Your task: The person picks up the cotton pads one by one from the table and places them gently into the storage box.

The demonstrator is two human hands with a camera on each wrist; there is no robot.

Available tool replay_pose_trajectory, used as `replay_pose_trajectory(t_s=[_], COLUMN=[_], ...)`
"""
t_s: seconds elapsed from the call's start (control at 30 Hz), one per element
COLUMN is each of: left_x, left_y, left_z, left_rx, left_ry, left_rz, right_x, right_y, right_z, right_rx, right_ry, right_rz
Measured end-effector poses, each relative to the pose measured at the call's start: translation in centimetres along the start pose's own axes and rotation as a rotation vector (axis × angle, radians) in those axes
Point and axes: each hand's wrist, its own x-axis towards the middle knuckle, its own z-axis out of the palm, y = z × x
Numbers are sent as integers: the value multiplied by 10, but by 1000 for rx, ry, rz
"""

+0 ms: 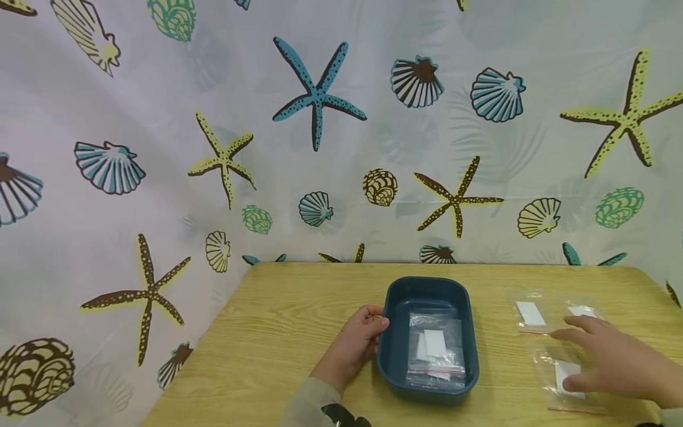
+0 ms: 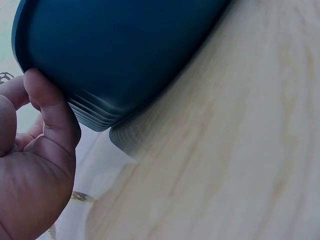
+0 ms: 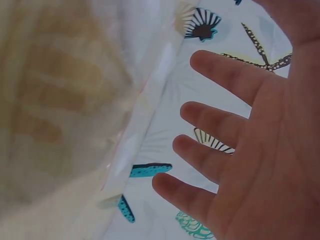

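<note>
A dark blue plastic bin point(image 1: 392, 356) stands on the table, with several clear zip bags point(image 1: 435, 350) holding white pieces stacked inside it. My left hand point(image 1: 356, 335) grips the bin's left wall near the rim; the thumb point(image 2: 52, 102) presses on its outside in the left wrist view. On the right lie three more clear bags with white pieces: one at the back point(image 1: 530, 314), another beside it point(image 1: 581, 309) and a nearer one point(image 1: 565, 376). Over the last two hovers my right hand point(image 1: 613, 359), fingers spread and holding nothing, its palm seen in the right wrist view.
The light wood table point(image 1: 277, 332) reaches back to a white curtain point(image 1: 341, 172) printed with starfish and shells, which also hangs along the left side. Bare wood lies left of the bin.
</note>
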Motion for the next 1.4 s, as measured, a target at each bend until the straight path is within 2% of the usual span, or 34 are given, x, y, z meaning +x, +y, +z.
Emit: replay_pose_trajectory(t_s=[0.1,0.3,0.47,0.7,0.8,1.03,1.27,1.4], left_x=[0,0,0,0,0,2,1,3], left_y=[0,0,0,0,-1,-2,-3,-3], left_z=[0,0,-2,-1,0,-2,-1,-1], left_rx=[1,3,15,15,16,11,-16,-19], left_ry=[0,2,7,1,-5,5,-34,-41], left_rz=[7,-8,3,6,8,9,43,43], right_x=[-6,-14,-11,-8,-8,-8,-5,-4], right_y=[7,12,11,8,10,14,10,10], right_z=[5,14,16,19,20,23,21,20], right_rx=[7,29,66,133,147,139,145,125], right_ry=[-36,-86,-129,-200,-200,-133,-167,-172], right_rz=[26,24,24,102,101,54,136,142])
